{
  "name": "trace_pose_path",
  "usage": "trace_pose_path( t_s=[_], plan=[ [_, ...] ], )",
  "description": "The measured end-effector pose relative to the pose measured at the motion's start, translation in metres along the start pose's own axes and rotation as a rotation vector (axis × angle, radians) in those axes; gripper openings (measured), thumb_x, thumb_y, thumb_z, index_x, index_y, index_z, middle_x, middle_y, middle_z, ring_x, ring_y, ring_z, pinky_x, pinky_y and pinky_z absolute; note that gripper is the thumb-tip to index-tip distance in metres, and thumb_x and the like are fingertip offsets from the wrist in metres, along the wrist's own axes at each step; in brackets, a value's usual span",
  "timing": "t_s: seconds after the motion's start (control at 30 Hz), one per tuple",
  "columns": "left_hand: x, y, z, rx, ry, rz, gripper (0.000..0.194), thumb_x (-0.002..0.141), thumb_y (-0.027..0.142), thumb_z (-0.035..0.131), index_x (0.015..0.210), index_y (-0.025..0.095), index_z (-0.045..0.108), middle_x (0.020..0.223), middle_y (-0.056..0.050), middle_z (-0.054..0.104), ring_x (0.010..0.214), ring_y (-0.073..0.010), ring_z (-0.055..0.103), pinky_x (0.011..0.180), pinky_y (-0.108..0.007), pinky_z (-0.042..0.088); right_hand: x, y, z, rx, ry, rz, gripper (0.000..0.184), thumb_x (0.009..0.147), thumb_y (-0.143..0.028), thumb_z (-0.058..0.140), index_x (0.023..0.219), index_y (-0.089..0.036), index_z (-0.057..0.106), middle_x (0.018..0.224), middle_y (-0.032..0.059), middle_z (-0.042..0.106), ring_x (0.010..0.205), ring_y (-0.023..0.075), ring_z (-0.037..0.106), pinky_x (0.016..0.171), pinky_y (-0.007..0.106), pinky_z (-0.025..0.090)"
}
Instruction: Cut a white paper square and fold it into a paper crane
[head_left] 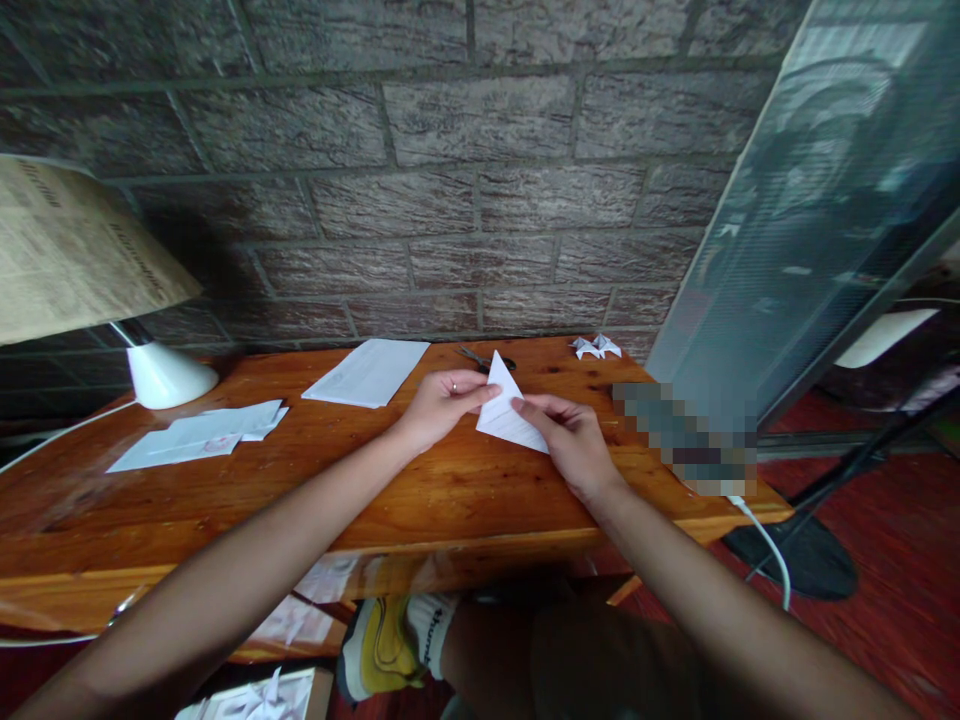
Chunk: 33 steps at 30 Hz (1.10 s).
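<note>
A white sheet of paper folded into a triangle (511, 420) is held up above the wooden table, its point upward. My left hand (444, 405) pinches its left edge between thumb and fingers; a ring shows on one finger. On the other side, my right hand (574, 435) grips the right edge, thumb lying on the front face. Behind the paper, partly hidden, lies a pair of dark scissors (472, 357). Two small folded paper figures (596, 346) stand near the wall to the right.
Stacked white paper (367, 373) and loose paper pieces (195, 436) lie on the left of the wooden table (337, 500). A lamp (169, 375) stands at far left. A pixelated object with a white cable (772, 545) is at right. Below, a box (319, 695) holds folded paper.
</note>
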<state>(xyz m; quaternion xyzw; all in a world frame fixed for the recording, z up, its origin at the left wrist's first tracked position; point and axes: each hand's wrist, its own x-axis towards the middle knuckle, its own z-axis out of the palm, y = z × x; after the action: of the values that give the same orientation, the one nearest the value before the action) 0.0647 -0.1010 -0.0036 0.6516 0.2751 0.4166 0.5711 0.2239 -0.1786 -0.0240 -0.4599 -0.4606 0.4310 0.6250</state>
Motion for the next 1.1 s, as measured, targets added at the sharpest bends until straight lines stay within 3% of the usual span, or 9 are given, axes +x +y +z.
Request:
trace_pose_path(
  t_s=[0.2, 0.4, 0.53, 0.77, 1.1],
  plan=[
    [-0.001, 0.004, 0.000, 0.043, 0.016, 0.026, 0.030, 0.065, 0.044, 0.079, 0.077, 0.016, 0.075, 0.077, -0.005, 0.074, 0.070, -0.0181, 0.065, 0.070, -0.030, 0.050, 0.001, 0.003, -0.001, -0.027, -0.055, -0.021, 0.034, 0.072, -0.048, 0.073, 0.086, -0.018, 0.076, 0.083, 0.0051, 0.076, 0.070, 0.0177, 0.066, 0.065, 0.030, 0.052],
    [0.000, -0.003, -0.004, 0.073, -0.142, -0.075, 0.029, 0.068, 0.045, 0.077, 0.075, 0.017, 0.075, 0.073, -0.004, 0.073, 0.063, -0.0146, 0.062, 0.062, -0.026, 0.050, 0.004, 0.004, -0.004, 0.005, 0.026, -0.046, 0.030, 0.071, -0.046, 0.075, 0.086, -0.019, 0.076, 0.084, 0.0045, 0.076, 0.071, 0.0186, 0.067, 0.068, 0.031, 0.052],
    [0.002, -0.005, -0.004, 0.055, -0.154, -0.058, 0.029, 0.068, 0.045, 0.077, 0.070, 0.017, 0.073, 0.068, -0.004, 0.071, 0.059, -0.0136, 0.061, 0.059, -0.026, 0.051, 0.004, 0.004, -0.004, 0.007, 0.028, -0.046, 0.031, 0.071, -0.046, 0.075, 0.087, -0.019, 0.077, 0.083, 0.0053, 0.076, 0.073, 0.0203, 0.068, 0.069, 0.032, 0.053],
    [0.001, -0.005, -0.006, 0.023, -0.222, -0.174, 0.032, 0.066, 0.041, 0.080, 0.083, 0.014, 0.074, 0.076, -0.010, 0.075, 0.069, -0.0198, 0.070, 0.068, -0.032, 0.055, 0.007, 0.002, -0.005, 0.067, 0.151, -0.014, 0.030, 0.065, -0.044, 0.080, 0.081, -0.019, 0.076, 0.081, 0.0046, 0.076, 0.068, 0.0197, 0.066, 0.066, 0.033, 0.052],
    [0.001, -0.005, -0.009, 0.080, -0.198, -0.124, 0.034, 0.066, 0.040, 0.081, 0.081, 0.011, 0.071, 0.080, -0.010, 0.075, 0.071, -0.0182, 0.070, 0.074, -0.033, 0.057, 0.006, 0.002, -0.003, 0.130, 0.113, 0.030, 0.028, 0.064, -0.042, 0.081, 0.080, -0.020, 0.075, 0.077, 0.0013, 0.075, 0.064, 0.0156, 0.064, 0.064, 0.028, 0.050]
  ],
)
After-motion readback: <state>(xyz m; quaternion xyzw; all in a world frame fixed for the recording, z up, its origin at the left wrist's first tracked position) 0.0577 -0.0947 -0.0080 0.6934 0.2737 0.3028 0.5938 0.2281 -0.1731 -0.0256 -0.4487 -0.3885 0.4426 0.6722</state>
